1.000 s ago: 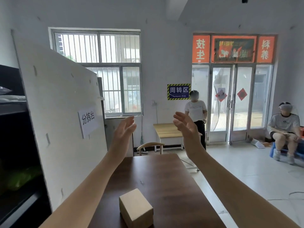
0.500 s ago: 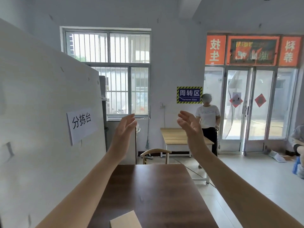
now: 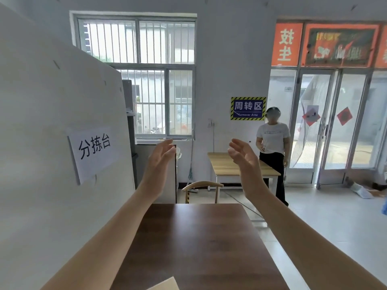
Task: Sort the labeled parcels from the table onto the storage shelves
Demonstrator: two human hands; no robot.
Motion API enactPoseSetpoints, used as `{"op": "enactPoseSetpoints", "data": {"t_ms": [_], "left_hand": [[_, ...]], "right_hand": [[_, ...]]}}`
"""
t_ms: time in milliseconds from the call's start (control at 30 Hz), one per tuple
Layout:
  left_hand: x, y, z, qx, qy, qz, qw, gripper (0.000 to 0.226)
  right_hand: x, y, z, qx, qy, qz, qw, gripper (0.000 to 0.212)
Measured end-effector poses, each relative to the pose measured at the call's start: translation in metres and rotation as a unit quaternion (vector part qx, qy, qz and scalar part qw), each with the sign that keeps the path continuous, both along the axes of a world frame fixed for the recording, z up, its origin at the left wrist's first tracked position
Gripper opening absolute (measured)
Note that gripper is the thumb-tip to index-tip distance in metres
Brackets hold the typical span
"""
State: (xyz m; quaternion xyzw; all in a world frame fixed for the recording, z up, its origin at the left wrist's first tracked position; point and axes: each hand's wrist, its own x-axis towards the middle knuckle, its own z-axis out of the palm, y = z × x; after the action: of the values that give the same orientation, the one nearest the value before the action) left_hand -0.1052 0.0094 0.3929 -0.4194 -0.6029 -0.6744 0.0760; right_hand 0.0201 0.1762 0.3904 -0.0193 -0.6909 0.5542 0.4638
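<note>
Both arms are stretched out above a dark wooden table (image 3: 194,237). My left hand (image 3: 160,159) is raised with its palm turned inward, fingers apart, holding nothing. My right hand (image 3: 243,158) faces it a little way off, also open and empty. Only the top corner of a cardboard parcel (image 3: 165,285) shows at the bottom edge of the view, on the table below my arms. No shelves are in view.
A white board (image 3: 52,143) with a paper sign (image 3: 93,150) stands along the table's left side. A wooden chair (image 3: 202,188) sits at the far end. Beyond it are a light wood table (image 3: 226,166), a standing person (image 3: 273,147) and glass doors (image 3: 335,126).
The view has tilted up and swung right, so the parcel has slid almost out of the bottom edge and the dark shelf at left is gone. Both hands stay raised and empty.
</note>
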Motion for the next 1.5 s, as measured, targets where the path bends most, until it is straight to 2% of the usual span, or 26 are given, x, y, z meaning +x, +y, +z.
{"op": "enactPoseSetpoints", "data": {"t_ms": [400,567,733,833,967,1100,1267,1500], "left_hand": [[-0.103,0.006,0.000,0.001,-0.002,-0.051,0.999,0.056],[-0.128,0.012,-0.004,-0.002,-0.001,-0.051,0.999,0.054],[-0.141,0.031,-0.010,-0.002,-0.008,-0.052,0.999,0.065],[-0.145,0.045,-0.012,0.000,-0.016,-0.054,0.998,0.064],[-0.145,0.060,-0.025,-0.003,-0.021,-0.040,0.999,0.060],[-0.151,0.066,-0.070,-0.025,-0.084,-0.013,0.996,0.050],[-0.151,0.053,-0.155,-0.094,-0.152,0.016,0.984,0.042],[-0.121,0.009,-0.285,-0.183,-0.261,0.071,0.945,0.034]], "right_hand": [[-0.092,-0.005,0.002,-0.008,0.013,-0.041,0.999,0.075],[-0.114,0.002,0.001,-0.019,0.011,-0.039,0.999,0.062],[-0.128,0.019,-0.004,-0.024,0.003,-0.030,0.999,0.076],[-0.134,0.035,-0.008,-0.022,-0.010,-0.020,0.999,0.072],[-0.144,0.057,-0.024,-0.040,-0.035,-0.017,0.998,0.054],[-0.152,0.065,-0.066,-0.070,-0.070,0.006,0.995,0.054],[-0.157,0.061,-0.139,-0.124,-0.123,0.026,0.984,0.051],[-0.142,0.032,-0.257,-0.174,-0.233,0.024,0.957,0.051]]}}
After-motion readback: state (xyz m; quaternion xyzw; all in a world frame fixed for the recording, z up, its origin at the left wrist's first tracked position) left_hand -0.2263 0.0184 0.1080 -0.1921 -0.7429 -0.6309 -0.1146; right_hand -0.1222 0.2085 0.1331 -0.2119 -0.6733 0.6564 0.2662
